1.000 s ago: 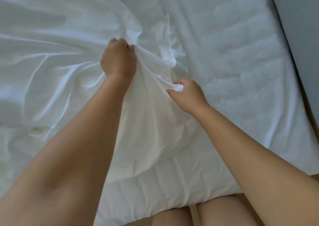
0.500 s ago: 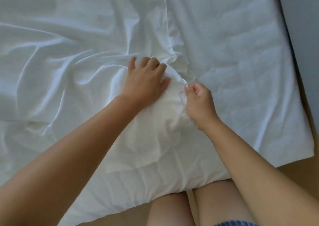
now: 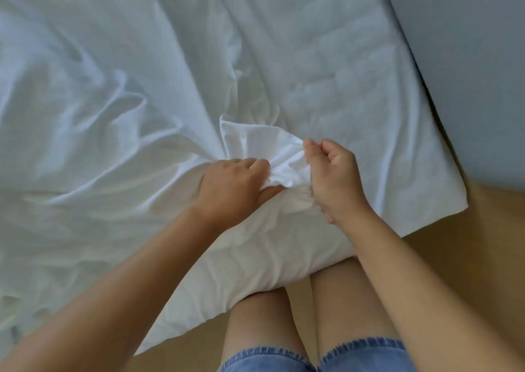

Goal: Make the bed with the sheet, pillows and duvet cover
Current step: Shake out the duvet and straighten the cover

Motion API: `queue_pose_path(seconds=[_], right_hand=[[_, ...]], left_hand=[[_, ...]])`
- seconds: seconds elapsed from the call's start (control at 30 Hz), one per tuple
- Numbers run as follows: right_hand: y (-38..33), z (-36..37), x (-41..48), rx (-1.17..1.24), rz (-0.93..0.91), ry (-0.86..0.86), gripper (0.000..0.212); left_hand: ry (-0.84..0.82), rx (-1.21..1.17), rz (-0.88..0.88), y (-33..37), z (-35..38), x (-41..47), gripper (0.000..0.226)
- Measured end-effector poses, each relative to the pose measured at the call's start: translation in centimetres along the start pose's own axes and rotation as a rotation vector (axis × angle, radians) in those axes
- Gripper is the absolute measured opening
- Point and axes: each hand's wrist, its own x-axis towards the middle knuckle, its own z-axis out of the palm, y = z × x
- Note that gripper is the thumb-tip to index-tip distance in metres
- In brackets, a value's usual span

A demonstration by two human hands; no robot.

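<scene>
The pillow (image 3: 270, 258) lies on the near edge of the bed, its near end resting against the person's bare thighs (image 3: 261, 320). At the pillow's far end the loose white cloth of the pillowcase (image 3: 255, 141) stands up in a crumpled flap. The left hand (image 3: 235, 187) sits at the left of that end, knuckles up, fingers curled down into the bunched cloth and thumb tucked beneath it, grasping the fabric. The right hand (image 3: 332, 178) sits at the right of the same end, clenched, with thumb and fingers pinching the flap's right edge; the flap lies between the two hands, which are near each other but apart.

Left of the pillow and beyond it, a white sheet (image 3: 99, 102) spreads in long rumpled folds. Right of the pillow, the mattress (image 3: 355, 73) shows a quilted surface, its corner over the tan floor (image 3: 468, 258). A grey wall (image 3: 468, 59) runs along the mattress's right side. Frayed denim shorts (image 3: 360, 354) show below the pillow.
</scene>
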Motion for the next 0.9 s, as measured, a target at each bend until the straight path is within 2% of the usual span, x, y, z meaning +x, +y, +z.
queue_pose_path(seconds=[0.07, 0.13, 0.23, 0.3, 0.4, 0.43, 0.5, 0.57, 0.67, 0.73, 0.8, 0.9], right_hand=[[-0.7, -4.4, -0.9, 0.103, -0.007, 0.046, 0.038], [-0.9, -10.6, -1.9, 0.204, -0.004, 0.105, 0.03], [1.5, -20.7, -4.7, 0.259, 0.053, 0.212, 0.027], [5.0, -24.6, -5.6, 0.071, 0.066, 0.313, 0.033], [11.3, -24.7, -4.0, -0.204, 0.067, 0.306, 0.031], [13.0, -23.9, -2.7, -0.253, 0.088, 0.248, 0.028], [15.8, -22.1, -0.1, -0.335, 0.154, 0.098, 0.024], [17.3, -21.2, 1.9, -0.435, 0.198, -0.032, 0.025], [17.4, -21.3, 3.2, -0.55, 0.143, -0.136, 0.023], [17.1, -21.5, 3.2, -0.564, 0.104, -0.15, 0.023], [16.7, -21.7, 2.7, -0.49, 0.095, -0.148, 0.021], [15.3, -21.2, 2.1, -0.315, 0.077, -0.155, 0.025]], left_hand=[[0.173, -0.045, 0.094, 4.1, -0.8, 1.2, 0.045], [0.266, -0.063, 0.174, 10.0, -0.3, 2.8, 0.045], [0.263, -0.165, 0.229, 19.2, 3.0, 5.4, 0.043], [0.181, -0.157, 0.271, 23.0, 6.7, 6.5, 0.043], [-0.166, 0.083, 0.17, 23.0, 12.8, 7.7, 0.044], [-0.277, 0.139, 0.071, 22.0, 14.4, 7.9, 0.046], [-0.378, 0.134, -0.129, 19.9, 16.7, 7.5, 0.044], [-0.378, 0.12, -0.188, 18.8, 17.9, 6.9, 0.037], [-0.322, 0.135, -0.115, 18.9, 17.6, 6.7, 0.027], [-0.208, 0.091, -0.043, 19.4, 16.4, 6.8, 0.023], [-0.071, -0.051, -0.033, 20.0, 15.0, 6.5, 0.017], [0.023, -0.306, -0.246, 20.1, 12.7, 5.9, 0.017]])
